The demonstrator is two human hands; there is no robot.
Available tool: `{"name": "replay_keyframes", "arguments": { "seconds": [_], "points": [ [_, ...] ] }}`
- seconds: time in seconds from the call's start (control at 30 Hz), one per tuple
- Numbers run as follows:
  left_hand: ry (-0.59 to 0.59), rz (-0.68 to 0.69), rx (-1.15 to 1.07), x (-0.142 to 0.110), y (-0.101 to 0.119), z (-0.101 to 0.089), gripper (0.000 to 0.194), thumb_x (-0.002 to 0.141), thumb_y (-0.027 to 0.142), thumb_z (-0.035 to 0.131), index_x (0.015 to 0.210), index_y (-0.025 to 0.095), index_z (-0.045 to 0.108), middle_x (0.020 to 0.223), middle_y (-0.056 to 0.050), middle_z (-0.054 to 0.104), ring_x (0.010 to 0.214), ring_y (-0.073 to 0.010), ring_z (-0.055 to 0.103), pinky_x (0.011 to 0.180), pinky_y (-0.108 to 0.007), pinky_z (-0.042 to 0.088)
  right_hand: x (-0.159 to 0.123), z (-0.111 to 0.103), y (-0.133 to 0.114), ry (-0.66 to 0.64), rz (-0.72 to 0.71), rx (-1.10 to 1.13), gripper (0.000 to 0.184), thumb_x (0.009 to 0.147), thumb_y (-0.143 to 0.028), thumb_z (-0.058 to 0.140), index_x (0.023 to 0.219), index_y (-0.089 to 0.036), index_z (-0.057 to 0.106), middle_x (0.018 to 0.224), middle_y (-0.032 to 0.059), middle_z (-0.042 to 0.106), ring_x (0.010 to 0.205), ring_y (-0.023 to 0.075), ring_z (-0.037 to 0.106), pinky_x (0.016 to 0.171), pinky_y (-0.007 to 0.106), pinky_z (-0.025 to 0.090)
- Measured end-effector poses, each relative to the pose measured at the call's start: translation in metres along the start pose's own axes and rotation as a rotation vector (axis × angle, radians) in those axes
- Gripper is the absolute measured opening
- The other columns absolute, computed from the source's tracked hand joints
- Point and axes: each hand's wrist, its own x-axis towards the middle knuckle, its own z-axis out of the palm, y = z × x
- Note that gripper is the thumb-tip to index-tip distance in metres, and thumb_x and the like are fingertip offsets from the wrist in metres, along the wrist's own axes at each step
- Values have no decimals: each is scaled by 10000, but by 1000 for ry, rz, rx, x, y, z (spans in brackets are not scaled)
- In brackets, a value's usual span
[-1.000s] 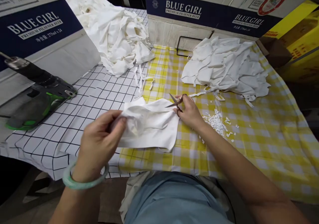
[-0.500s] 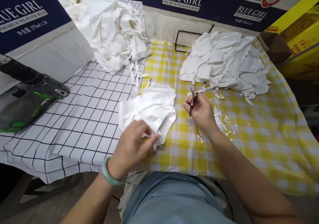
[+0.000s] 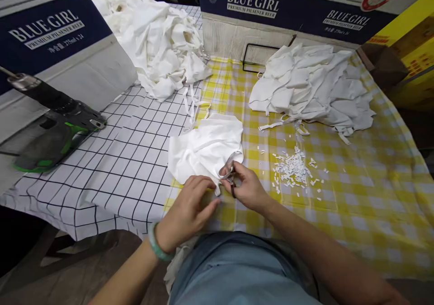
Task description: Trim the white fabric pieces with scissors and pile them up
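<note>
A white cloth piece (image 3: 206, 149) lies where the black-grid tablecloth meets the yellow-checked one. My right hand (image 3: 246, 188) is closed round small scissors (image 3: 229, 177), their tips at the cloth's near edge. My left hand (image 3: 188, 212), with a green bangle on the wrist, rests right beside it, fingers pinching the same near edge of the cloth. Both hands almost touch each other near the table's front edge.
A heap of white cloth pieces (image 3: 159, 43) lies at the back left, another stack (image 3: 313, 86) at the back right. Small white snippets (image 3: 293, 169) are scattered right of my hands. A green cordless drill (image 3: 50, 124) lies left. Cardboard boxes (image 3: 291, 11) stand behind.
My right hand brought the scissors from near the right stack down to the cloth's near edge. My left hand shifted right along that edge to meet it.
</note>
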Motion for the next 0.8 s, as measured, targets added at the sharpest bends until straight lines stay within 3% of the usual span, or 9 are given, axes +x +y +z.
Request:
{"name": "replay_keyframes", "arguments": {
  "seconds": [0.1,0.17,0.23,0.33,0.43,0.53,0.7,0.8],
  "points": [
    [83,109,62,10,1,22,16,896,173,558,900,182,571,978,-88,617,946,-230,526,874,-414,417,-4,-5,-9,96,105,297,252,766,-270,704,777,-219,457,803,-16,533,752,127,534,721,259,455],
    [147,110,-76,16,6,29,83,901,151,527,825,182,535,926,-71,604,907,-204,530,853,-382,425,-6,-13,-15,155,165,388,317,729,-289,761,747,-214,454,811,-21,529,770,117,534,737,246,450],
    [122,-8,-343,21,13,30,74,895,189,560,840,188,510,909,-48,577,877,-174,537,815,-328,449,-7,-22,-22,193,217,426,343,699,-291,800,747,-211,470,828,-21,540,779,111,534,743,238,446],
    [-18,-284,-732,26,20,24,177,867,290,638,945,194,512,867,-15,558,781,-133,526,701,-254,447,-5,-32,-32,180,228,463,335,701,-286,809,760,-210,488,844,-22,563,778,105,539,757,239,451],
    [-185,-434,-917,31,23,17,225,890,387,611,930,173,550,784,-4,581,645,-99,468,595,-223,382,-2,-37,-41,150,202,462,321,714,-277,798,743,-206,486,835,-26,567,765,99,540,761,242,453],
    [-222,-417,-859,36,27,11,276,906,419,589,844,151,614,721,8,547,613,-87,411,573,-220,334,0,-36,-43,138,209,486,316,706,-270,803,755,-205,497,823,-32,560,755,96,541,740,236,456],
    [-216,-268,-646,43,36,5,284,947,383,525,846,160,668,709,3,525,651,-111,423,611,-241,356,-4,-30,-33,118,337,623,355,655,-257,837,773,-203,508,765,-51,535,663,77,506,641,211,435],
    [-71,-104,-457,44,39,8,230,940,292,541,825,168,697,812,-39,552,808,-162,508,744,-282,414,-9,-27,-30,127,367,710,378,629,-243,853,763,-201,503,755,-55,533,673,81,515,649,210,441]
  ]
}}
